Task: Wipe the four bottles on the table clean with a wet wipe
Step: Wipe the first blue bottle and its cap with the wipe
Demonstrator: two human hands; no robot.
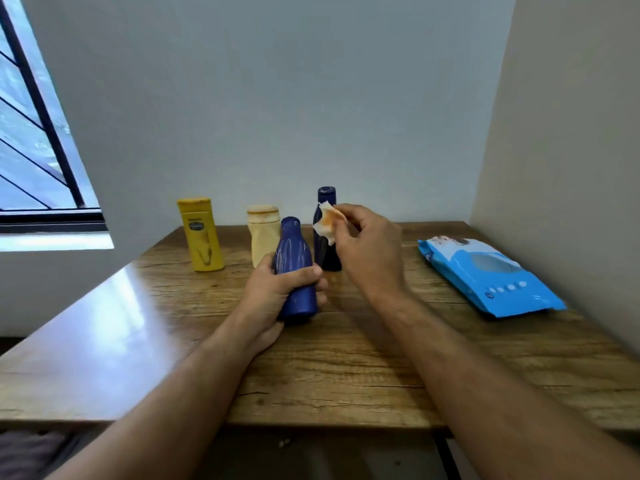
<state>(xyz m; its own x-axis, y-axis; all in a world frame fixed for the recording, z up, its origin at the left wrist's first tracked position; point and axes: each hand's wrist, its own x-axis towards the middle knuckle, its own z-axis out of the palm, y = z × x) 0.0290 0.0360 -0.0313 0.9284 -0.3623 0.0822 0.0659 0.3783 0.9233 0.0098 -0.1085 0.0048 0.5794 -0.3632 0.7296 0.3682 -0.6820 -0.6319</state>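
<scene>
Left hand (pixel 277 292) gripping blue bottle (pixel 296 271), tilted, mid-table. Right hand (pixel 367 251) pinching stained wet wipe (pixel 329 221) just beside its cap. Wipes pack (pixel 491 275) near right edge.

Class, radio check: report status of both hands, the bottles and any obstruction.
Left hand grips blue bottle, lifted. Right hand pinches stained wet wipe, off the bottle. Three bottles standing behind. Nothing in the way.

home room | wooden table (pixel 346 358) (wall corner) | barred window (pixel 34 133) | toiletry bottles (pixel 201 233)
</scene>
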